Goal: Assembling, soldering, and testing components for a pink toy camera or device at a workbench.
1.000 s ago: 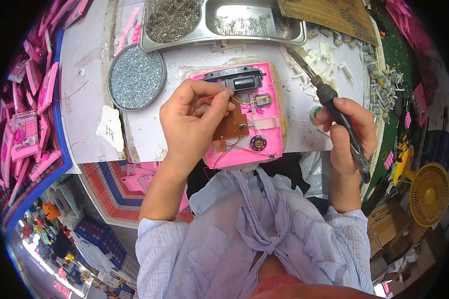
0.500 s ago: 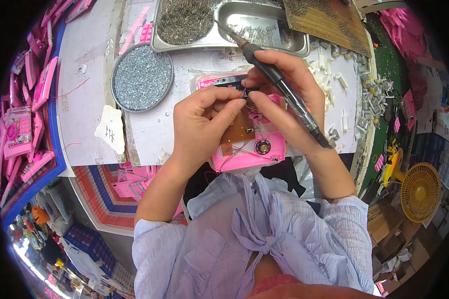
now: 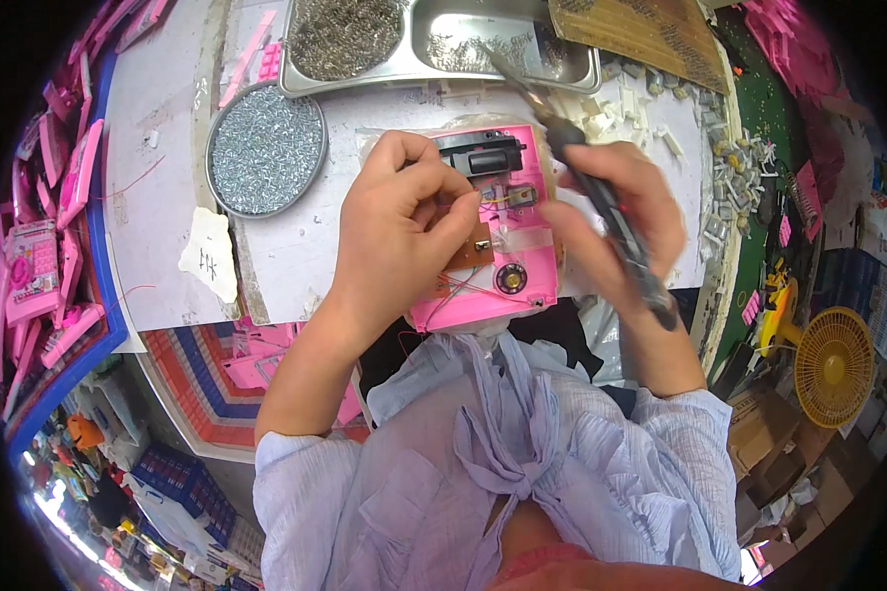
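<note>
A pink plastic toy housing lies face down, its inside showing a black battery compartment, a small motor, a brown circuit board, thin wires and a round speaker. Over its left side my left hand is closed, thumb and fingertips pinched near the wires; what lies between them is hidden. My right hand, a little blurred, grips a black-handled soldering iron beside the housing's right edge. The iron's tip points up toward the metal tray, and the hand is apart from the housing.
A round dish of small screws stands left. Behind is a metal tray with small springs, beside a cardboard sheet. White and grey small parts lie right. Pink housings pile far left; a yellow fan stands right.
My right hand has drawn back from the left fingertips, moving right with the soldering iron. The battery compartment and motor have come into sight. My left hand remains pinched over the housing.
</note>
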{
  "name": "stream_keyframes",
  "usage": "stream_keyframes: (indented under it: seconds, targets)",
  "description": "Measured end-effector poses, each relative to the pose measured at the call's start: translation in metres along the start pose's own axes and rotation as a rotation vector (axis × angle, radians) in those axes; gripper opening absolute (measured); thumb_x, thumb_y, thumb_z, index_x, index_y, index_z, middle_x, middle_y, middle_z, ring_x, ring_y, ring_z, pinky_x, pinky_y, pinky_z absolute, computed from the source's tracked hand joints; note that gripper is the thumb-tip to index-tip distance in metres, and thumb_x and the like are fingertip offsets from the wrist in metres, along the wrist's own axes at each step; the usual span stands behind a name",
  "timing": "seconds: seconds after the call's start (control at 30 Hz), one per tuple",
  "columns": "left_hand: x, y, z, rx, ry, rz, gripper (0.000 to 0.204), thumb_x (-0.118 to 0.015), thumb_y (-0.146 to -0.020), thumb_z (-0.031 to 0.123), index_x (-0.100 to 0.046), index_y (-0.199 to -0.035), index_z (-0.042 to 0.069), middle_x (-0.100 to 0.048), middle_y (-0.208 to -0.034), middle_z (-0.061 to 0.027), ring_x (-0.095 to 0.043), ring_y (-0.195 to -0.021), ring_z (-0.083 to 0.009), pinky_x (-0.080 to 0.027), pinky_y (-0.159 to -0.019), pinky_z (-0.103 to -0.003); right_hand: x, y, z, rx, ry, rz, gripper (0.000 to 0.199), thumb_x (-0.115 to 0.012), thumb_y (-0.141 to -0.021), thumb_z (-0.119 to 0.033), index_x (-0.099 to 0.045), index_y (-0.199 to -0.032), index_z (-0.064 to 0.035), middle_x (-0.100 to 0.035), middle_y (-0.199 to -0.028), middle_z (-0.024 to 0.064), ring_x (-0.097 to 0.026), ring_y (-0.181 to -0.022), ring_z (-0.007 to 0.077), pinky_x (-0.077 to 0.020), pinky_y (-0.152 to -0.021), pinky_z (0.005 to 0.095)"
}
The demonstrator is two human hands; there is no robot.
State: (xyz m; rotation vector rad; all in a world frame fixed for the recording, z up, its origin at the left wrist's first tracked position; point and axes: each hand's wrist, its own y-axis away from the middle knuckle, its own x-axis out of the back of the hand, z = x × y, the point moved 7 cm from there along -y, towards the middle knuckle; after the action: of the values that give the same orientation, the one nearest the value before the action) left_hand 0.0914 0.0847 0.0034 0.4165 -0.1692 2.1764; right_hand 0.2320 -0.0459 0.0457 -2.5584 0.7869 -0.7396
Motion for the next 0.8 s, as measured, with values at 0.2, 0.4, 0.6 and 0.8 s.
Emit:
stream_keyframes:
  seconds: [0.2, 0.4, 0.6, 0.8]
  targets:
    - [-0.007, 0.001, -0.001, -0.073, -0.089, 0.065, 0.006, -0.073, -0.082, -0.002, -0.068, -0.083, -0.004, -0.047, -0.094, -0.0045, -0.05, -0.074, -0.0086, -0.043, -0.06, -0.021, 0.038, 0.02, -0.003, 0.037, -0.103, -0.009, 0.031, -0.081, -0.078, 0.0, -0.064, -0.104, 0.002, -0.064, -0.075, 0.0101, -0.057, -0.061, 0.0155, -0.044, -0.056, 0.0276]
    - [-0.005, 0.001, 0.004, -0.116, -0.157, 0.12, 0.007, -0.073, -0.078, -0.002, -0.066, -0.08, 0.0, -0.052, -0.089, -0.0067, -0.058, -0.067, -0.0136, -0.05, -0.057, -0.027, 0.031, 0.022, -0.012, 0.214, 0.035, -0.118, 0.031, -0.081, -0.077, -0.006, -0.063, -0.101, 0.0003, -0.064, -0.071, 0.0074, -0.054, -0.051, 0.018, -0.0401, -0.046, 0.029]
    - [-0.001, 0.002, 0.001, -0.093, -0.152, 0.139, 0.007, -0.073, -0.079, -0.001, -0.066, -0.08, 0.0, -0.052, -0.089, -0.0055, -0.053, -0.065, -0.0115, -0.044, -0.054, -0.026, 0.022, 0.023, -0.008, 0.179, 0.036, -0.176, 0.033, -0.082, -0.071, -0.003, -0.065, -0.099, -0.0014, -0.06, -0.065, 0.0063, -0.052, -0.049, 0.02, -0.0389, -0.045, 0.0312]
    - [-0.002, 0.003, -0.003, -0.113, -0.164, 0.135, 0.007, -0.073, -0.081, 0.0, -0.067, -0.082, 0.0, -0.051, -0.093, -0.0029, -0.044, -0.064, -0.0047, -0.035, -0.052, -0.022, 0.016, 0.023, -0.007, 0.181, 0.063, -0.184, 0.033, -0.081, -0.07, -0.002, -0.065, -0.099, -0.0026, -0.057, -0.063, 0.005, -0.051, -0.049, 0.0204, -0.0386, -0.044, 0.0316]
